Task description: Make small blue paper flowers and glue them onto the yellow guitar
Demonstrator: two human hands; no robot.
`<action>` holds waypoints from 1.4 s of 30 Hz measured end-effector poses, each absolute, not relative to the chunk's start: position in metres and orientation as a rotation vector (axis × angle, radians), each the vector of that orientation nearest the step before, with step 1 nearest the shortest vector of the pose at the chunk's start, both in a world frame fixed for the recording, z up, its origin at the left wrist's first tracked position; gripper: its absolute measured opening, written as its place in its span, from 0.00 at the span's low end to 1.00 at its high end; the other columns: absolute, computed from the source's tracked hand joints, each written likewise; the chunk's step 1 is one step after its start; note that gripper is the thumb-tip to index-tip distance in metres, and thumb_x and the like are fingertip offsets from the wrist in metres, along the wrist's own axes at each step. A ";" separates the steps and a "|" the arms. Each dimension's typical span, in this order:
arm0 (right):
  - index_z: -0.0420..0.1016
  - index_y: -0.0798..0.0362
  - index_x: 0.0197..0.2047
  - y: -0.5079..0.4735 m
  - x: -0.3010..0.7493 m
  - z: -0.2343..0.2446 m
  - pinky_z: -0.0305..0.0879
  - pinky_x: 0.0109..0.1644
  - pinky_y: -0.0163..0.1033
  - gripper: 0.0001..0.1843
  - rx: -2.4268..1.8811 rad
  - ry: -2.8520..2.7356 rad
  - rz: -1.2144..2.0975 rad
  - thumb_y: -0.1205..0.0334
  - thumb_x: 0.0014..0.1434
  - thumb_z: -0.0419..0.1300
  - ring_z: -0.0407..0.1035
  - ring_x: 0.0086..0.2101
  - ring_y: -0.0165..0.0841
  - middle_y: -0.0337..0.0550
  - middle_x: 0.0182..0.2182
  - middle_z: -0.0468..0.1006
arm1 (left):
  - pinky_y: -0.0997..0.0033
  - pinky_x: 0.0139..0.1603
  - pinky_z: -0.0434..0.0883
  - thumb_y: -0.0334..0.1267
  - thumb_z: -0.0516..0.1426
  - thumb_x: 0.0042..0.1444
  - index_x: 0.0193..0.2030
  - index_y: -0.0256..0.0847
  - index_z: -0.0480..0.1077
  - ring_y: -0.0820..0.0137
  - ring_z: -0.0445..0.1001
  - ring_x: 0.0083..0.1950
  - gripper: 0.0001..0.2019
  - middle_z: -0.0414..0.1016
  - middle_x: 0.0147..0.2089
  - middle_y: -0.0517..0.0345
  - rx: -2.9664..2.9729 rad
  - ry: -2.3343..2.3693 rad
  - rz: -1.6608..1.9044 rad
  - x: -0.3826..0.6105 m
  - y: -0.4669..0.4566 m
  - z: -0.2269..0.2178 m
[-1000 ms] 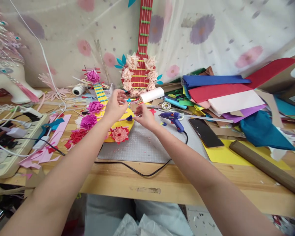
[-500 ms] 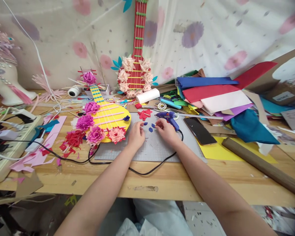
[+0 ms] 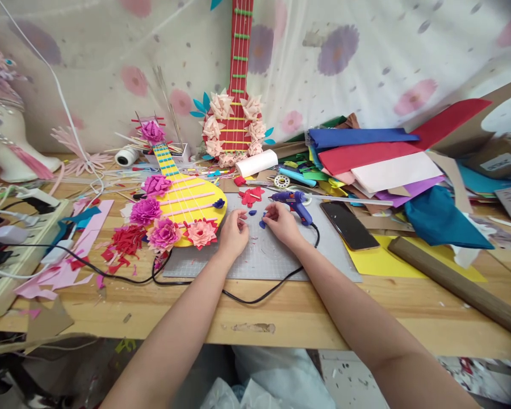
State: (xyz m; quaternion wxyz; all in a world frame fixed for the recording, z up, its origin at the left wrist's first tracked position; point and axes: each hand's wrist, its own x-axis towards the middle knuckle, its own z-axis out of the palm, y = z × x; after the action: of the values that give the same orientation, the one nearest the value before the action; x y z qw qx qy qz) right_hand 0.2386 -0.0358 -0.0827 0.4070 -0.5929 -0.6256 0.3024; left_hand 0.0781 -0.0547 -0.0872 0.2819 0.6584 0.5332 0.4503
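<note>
My left hand [image 3: 234, 234] is over the grey cutting mat [image 3: 204, 264], beside the yellow paper guitar [image 3: 191, 199]. Its fingers are curled together; whatever they may hold is too small to make out. A small blue paper petal [image 3: 252, 213] lies on the mat just beyond them. My right hand [image 3: 283, 224] pinches a blue petal at its fingertips, close to another blue petal [image 3: 262, 224] lying on the mat. Behind that hand rests a blue glue gun [image 3: 292, 199]. A red paper flower piece [image 3: 251, 196] lies at the mat's far edge.
A black cord [image 3: 255, 301] loops across the mat's front. To the right are a phone [image 3: 349, 224], a brown roll [image 3: 455, 284] and stacked coloured paper [image 3: 366, 153]. At left stand a power strip [image 3: 25, 255] and red scraps [image 3: 130, 241]. A red paper guitar [image 3: 234, 125] leans behind.
My left hand has drawn slightly back and left, away from the blue petal beside it. My right fingertips have shifted slightly left, nearer the petal on the mat. The view has tilted slightly.
</note>
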 end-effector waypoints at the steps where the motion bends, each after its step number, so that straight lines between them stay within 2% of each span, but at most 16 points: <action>1: 0.62 0.49 0.36 -0.035 0.239 -0.082 0.65 0.39 0.36 0.11 -1.471 -1.513 0.815 0.66 0.47 0.57 0.68 0.31 0.28 0.35 0.29 0.70 | 0.66 0.42 0.72 0.22 0.52 0.47 0.44 0.42 0.63 0.71 0.71 0.36 0.17 0.71 0.41 0.54 1.743 1.416 1.221 0.079 -0.055 -0.087; 6: 0.62 0.51 0.35 -0.036 0.234 -0.076 0.63 0.33 0.36 0.22 -1.228 -1.090 1.261 0.57 0.37 0.66 0.65 0.27 0.27 0.33 0.27 0.69 | 0.69 0.40 0.73 0.26 0.57 0.47 0.43 0.41 0.62 0.73 0.72 0.38 0.16 0.71 0.42 0.55 1.410 1.192 1.285 0.096 -0.057 -0.087; 9: 0.65 0.51 0.32 -0.040 0.228 -0.073 0.60 0.31 0.34 0.25 -1.071 -0.943 1.401 0.57 0.30 0.71 0.64 0.26 0.26 0.33 0.26 0.69 | 0.72 0.36 0.73 0.29 0.61 0.45 0.42 0.39 0.62 0.75 0.73 0.35 0.17 0.71 0.41 0.55 1.135 1.063 1.271 0.108 -0.059 -0.087; 11: 0.66 0.52 0.31 -0.042 0.225 -0.072 0.58 0.30 0.33 0.25 -1.030 -0.909 1.446 0.58 0.29 0.72 0.64 0.26 0.25 0.33 0.26 0.70 | 0.73 0.33 0.73 0.29 0.62 0.43 0.40 0.39 0.62 0.76 0.73 0.32 0.17 0.71 0.39 0.57 1.045 1.037 1.278 0.111 -0.059 -0.085; 17: 0.68 0.51 0.31 -0.045 0.223 -0.072 0.57 0.29 0.33 0.24 -1.050 -0.865 1.498 0.60 0.30 0.72 0.64 0.25 0.25 0.32 0.26 0.70 | 0.76 0.25 0.71 0.27 0.59 0.44 0.36 0.39 0.62 0.74 0.73 0.30 0.13 0.69 0.30 0.62 0.980 1.045 1.342 0.101 -0.056 -0.080; 25: 0.66 0.51 0.34 -0.048 0.220 -0.073 0.60 0.32 0.34 0.24 -1.047 -0.966 1.456 0.58 0.33 0.71 0.66 0.29 0.26 0.34 0.30 0.71 | 0.78 0.22 0.71 0.27 0.59 0.42 0.36 0.39 0.61 0.76 0.72 0.26 0.14 0.67 0.26 0.65 0.991 1.081 1.302 0.099 -0.056 -0.078; 28: 0.66 0.51 0.33 -0.047 0.219 -0.075 0.60 0.32 0.34 0.23 -1.042 -1.036 1.412 0.58 0.34 0.70 0.65 0.29 0.26 0.34 0.28 0.71 | 0.78 0.22 0.70 0.26 0.59 0.42 0.35 0.39 0.62 0.76 0.72 0.25 0.13 0.68 0.25 0.65 0.974 1.094 1.288 0.099 -0.058 -0.074; 33: 0.66 0.51 0.33 -0.046 0.221 -0.074 0.60 0.34 0.34 0.21 -0.937 -1.086 1.353 0.58 0.37 0.70 0.65 0.30 0.26 0.34 0.28 0.71 | 0.76 0.20 0.70 0.33 0.53 0.53 0.38 0.36 0.63 0.73 0.73 0.24 0.06 0.72 0.25 0.59 0.767 1.001 1.103 0.091 -0.057 -0.065; 35: 0.67 0.50 0.33 -0.047 0.223 -0.072 0.61 0.37 0.34 0.19 -0.897 -1.134 1.342 0.58 0.38 0.70 0.65 0.31 0.26 0.34 0.29 0.71 | 0.76 0.20 0.70 0.35 0.51 0.56 0.37 0.35 0.66 0.73 0.74 0.25 0.06 0.73 0.26 0.57 0.674 0.926 1.013 0.087 -0.057 -0.061; 39: 0.68 0.50 0.32 -0.046 0.224 -0.074 0.62 0.39 0.35 0.19 -0.872 -1.210 1.347 0.59 0.38 0.71 0.66 0.32 0.26 0.34 0.30 0.71 | 0.82 0.23 0.71 0.28 0.56 0.53 0.36 0.34 0.69 0.76 0.75 0.27 0.03 0.74 0.27 0.58 0.568 0.854 0.971 0.082 -0.058 -0.056; 42: 0.68 0.49 0.33 -0.046 0.224 -0.074 0.63 0.41 0.36 0.19 -0.847 -1.237 1.361 0.58 0.38 0.70 0.67 0.34 0.27 0.35 0.31 0.72 | 0.83 0.24 0.71 0.24 0.56 0.50 0.36 0.33 0.68 0.78 0.75 0.27 0.06 0.74 0.28 0.58 0.515 0.861 0.984 0.080 -0.059 -0.055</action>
State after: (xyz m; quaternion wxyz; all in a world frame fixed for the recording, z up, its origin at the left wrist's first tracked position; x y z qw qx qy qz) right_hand 0.2244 -0.0456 -0.0743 0.5299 -0.3549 -0.5180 0.5701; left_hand 0.0803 -0.0591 -0.0552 0.7633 0.2367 0.3958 0.4525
